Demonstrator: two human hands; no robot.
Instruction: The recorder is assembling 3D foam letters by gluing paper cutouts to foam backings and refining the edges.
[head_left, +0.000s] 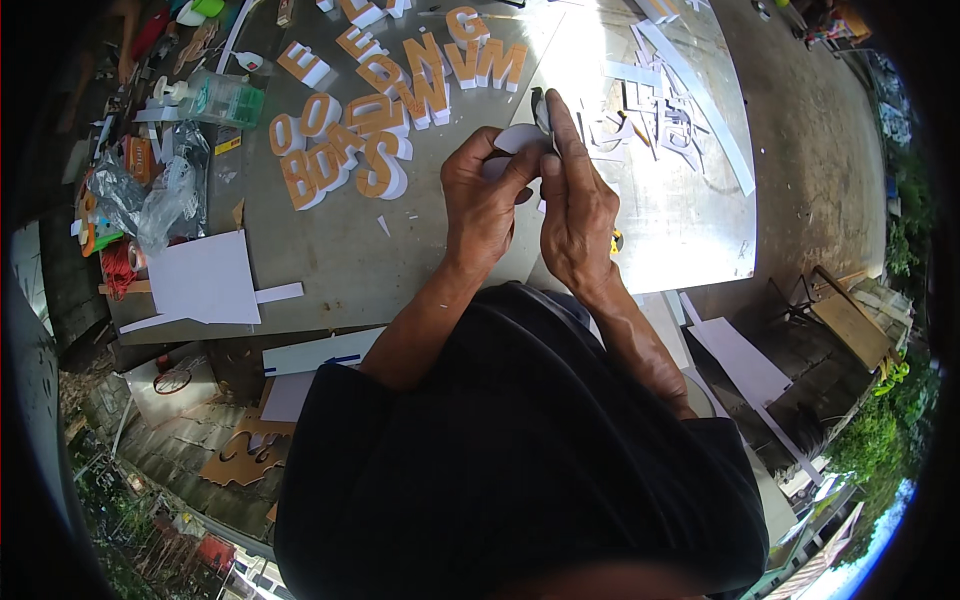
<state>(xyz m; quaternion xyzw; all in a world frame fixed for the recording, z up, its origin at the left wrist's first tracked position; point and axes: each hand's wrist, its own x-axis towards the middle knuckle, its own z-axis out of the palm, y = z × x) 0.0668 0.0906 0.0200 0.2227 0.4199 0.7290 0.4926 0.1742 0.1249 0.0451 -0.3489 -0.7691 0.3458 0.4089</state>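
Observation:
Both of my hands are raised together over the metal tabletop (430, 235). My left hand (478, 205) is closed round a curved white piece (520, 138), pinching it between thumb and fingers. My right hand (582, 205) meets it at the fingertips, its index finger stretched along a small white and dark item (541, 108). That item's kind is hard to make out. Beyond my left hand stand several block letters (381, 165) with tan faces and white sides. A yellow and black object (616, 241), partly covered, lies beside my right wrist.
White strips and offcuts (660, 115) are piled at the right of the table, beside a long pale strip (705, 110). On the left are a see-through bottle with greenish liquid (228, 98), crumpled plastic (172, 200) and a white sheet (205, 280). Sunlight glares at the right.

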